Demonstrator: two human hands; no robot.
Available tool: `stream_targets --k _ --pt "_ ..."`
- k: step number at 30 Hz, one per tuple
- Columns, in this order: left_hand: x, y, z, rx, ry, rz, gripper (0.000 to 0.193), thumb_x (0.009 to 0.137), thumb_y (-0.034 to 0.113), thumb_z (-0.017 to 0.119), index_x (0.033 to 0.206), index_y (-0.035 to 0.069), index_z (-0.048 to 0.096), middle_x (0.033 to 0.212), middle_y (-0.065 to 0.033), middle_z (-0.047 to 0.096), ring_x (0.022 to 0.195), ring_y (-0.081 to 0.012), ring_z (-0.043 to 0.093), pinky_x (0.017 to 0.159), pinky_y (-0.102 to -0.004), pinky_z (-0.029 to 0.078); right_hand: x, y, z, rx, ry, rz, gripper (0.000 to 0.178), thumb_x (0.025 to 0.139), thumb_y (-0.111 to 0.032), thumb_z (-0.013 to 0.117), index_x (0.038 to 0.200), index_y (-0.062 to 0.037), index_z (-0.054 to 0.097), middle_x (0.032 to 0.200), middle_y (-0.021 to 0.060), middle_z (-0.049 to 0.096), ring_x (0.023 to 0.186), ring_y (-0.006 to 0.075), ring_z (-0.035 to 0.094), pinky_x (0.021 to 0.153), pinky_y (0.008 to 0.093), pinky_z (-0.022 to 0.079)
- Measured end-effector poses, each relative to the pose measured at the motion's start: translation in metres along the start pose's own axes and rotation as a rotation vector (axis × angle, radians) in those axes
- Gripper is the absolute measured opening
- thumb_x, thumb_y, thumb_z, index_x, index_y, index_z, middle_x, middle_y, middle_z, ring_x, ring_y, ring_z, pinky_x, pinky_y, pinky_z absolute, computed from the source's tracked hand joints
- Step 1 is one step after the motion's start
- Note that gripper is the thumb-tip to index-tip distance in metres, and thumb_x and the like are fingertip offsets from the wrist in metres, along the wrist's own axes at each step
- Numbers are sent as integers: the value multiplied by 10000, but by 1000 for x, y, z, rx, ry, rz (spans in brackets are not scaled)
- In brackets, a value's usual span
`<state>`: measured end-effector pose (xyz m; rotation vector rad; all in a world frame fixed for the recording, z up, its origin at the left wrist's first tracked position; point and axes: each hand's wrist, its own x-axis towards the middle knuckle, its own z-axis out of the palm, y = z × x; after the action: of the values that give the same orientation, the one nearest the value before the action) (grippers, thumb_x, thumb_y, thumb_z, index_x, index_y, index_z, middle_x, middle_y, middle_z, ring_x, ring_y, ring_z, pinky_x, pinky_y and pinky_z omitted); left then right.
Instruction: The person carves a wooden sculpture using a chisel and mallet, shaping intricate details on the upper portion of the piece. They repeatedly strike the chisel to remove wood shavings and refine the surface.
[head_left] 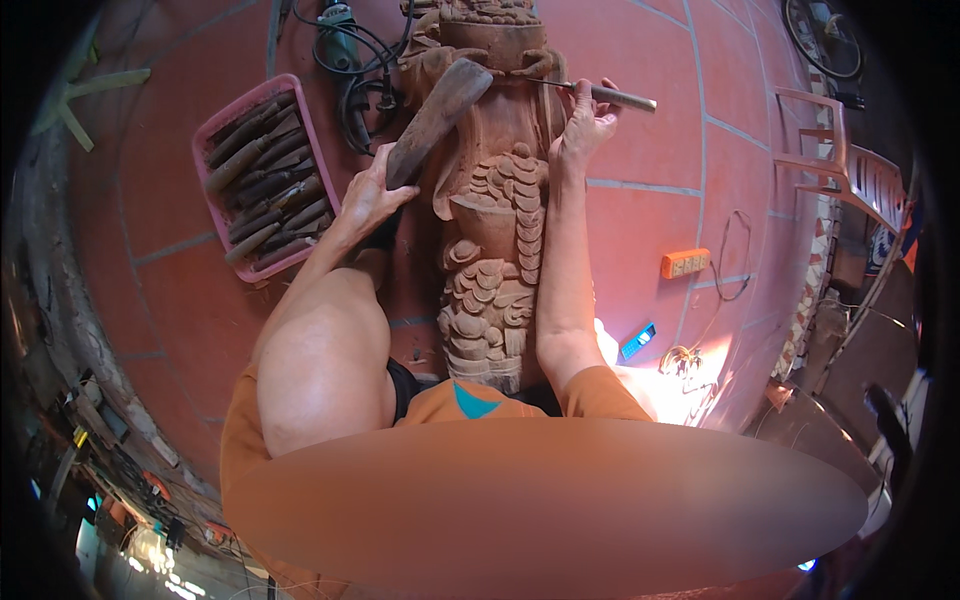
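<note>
A large brown wood carving point(500, 215) lies lengthwise in front of me, cut with rows of overlapping scale-like or coin-like discs and scrolls. My left hand point(373, 195) is closed round the lower end of a worn wooden mallet point(440, 110), whose upper end is over the carving. In my right hand point(587, 125) is a carving chisel point(625, 98), held nearly level. Its thin blade points left to the carving's upper part; whether the tip touches the wood I cannot tell. My right forearm runs along the carving's right side.
A pink plastic basket point(205, 150) full of chisels stands on the red tiles at left. Beyond it lies a green power tool point(338, 40) with a black cord. At right are an orange power strip point(685, 263), a blue phone point(638, 341) and a pink plastic chair point(870, 185).
</note>
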<state>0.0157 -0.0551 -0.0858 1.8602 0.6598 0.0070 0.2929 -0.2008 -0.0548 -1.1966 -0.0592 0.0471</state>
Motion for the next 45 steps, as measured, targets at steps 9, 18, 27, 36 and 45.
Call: stream_targets --k 9,18,27,36,45 --pt "6 -20 12 -134 -11 5 715 813 237 813 1407 83 446 1187 -225 693 1163 -348 672 1000 -431 486 0 -2 0 33 -13 4 476 963 83 635 1382 -29 437 1082 107 617 953 183 658 866 335 628" --pt "5 -12 10 -147 -13 -51 692 815 149 826 1403 40 477 1238 -128 652 1173 -186 595 1033 -342 459 -1 -4 -1 40 33 17 519 977 105 583 1430 -27 368 1171 170 618 1032 257 682 911 388 641" --pt "1 -20 8 -67 -20 -35 678 777 237 854 1307 24 490 1164 -228 707 1117 -309 692 958 -426 521 -2 -6 1 124 -6 -31 435 983 128 543 1341 -44 367 1200 192 624 1074 353 701 931 452 652" --pt "1 -24 15 -154 20 -17 622 805 236 842 1294 19 525 1148 -206 717 1091 -253 694 951 -408 525 3 -4 -5 240 7 53 477 959 40 672 1314 -69 373 1210 172 601 1052 322 702 926 431 645" --pt "1 -28 17 -126 37 -21 577 822 178 820 1306 31 544 972 -90 694 786 -136 636 728 -327 532 12 -14 2 117 -111 -46 450 944 44 691 1307 -60 448 1119 151 637 1043 319 716 954 419 634"
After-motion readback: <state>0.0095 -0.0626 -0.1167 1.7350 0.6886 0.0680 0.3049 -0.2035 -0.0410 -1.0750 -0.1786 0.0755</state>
